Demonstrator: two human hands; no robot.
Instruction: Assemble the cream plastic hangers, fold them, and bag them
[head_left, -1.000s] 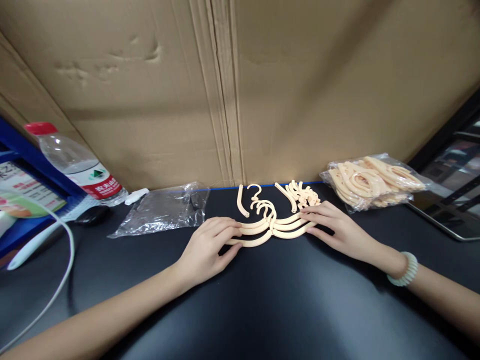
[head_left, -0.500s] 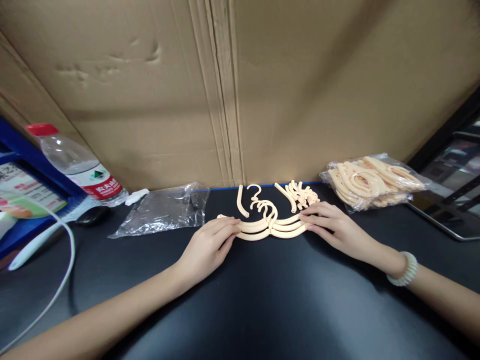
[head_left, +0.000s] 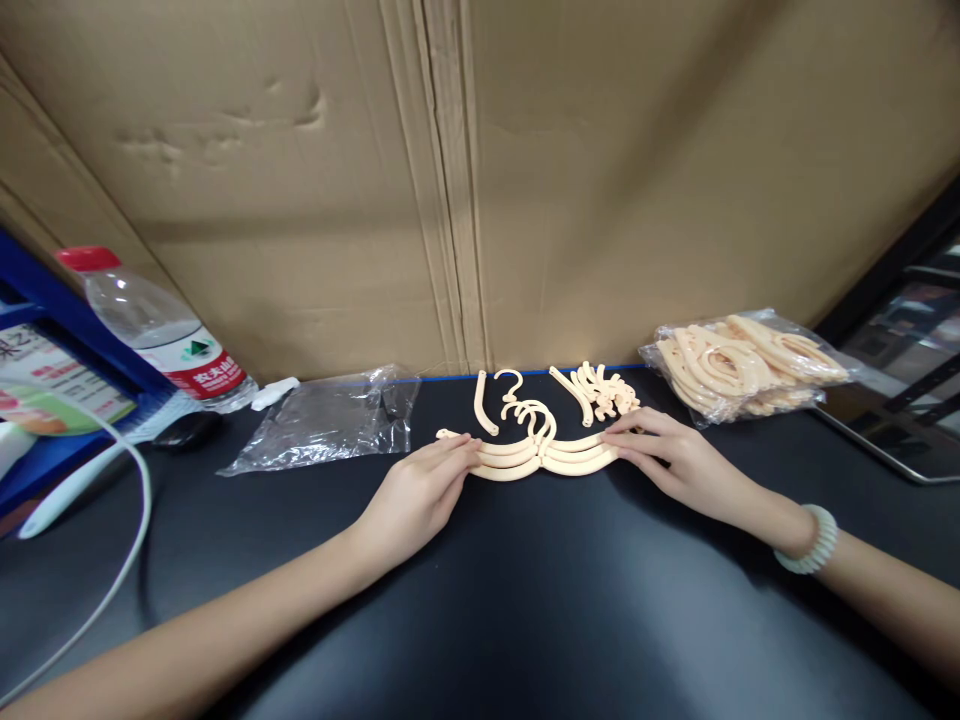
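Aligning the hangers [head_left: 504, 473] seems the present step: they lie between left fingers [head_left: 454, 460] and right fingers [head_left: 637, 422], both closed on their ends; the next move probably calls for even pressure.

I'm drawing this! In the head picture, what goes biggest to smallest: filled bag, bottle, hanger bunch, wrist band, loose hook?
1. Filled bag and bottle: too alike to rank
2. Hanger bunch
3. Wrist band
4. Loose hook
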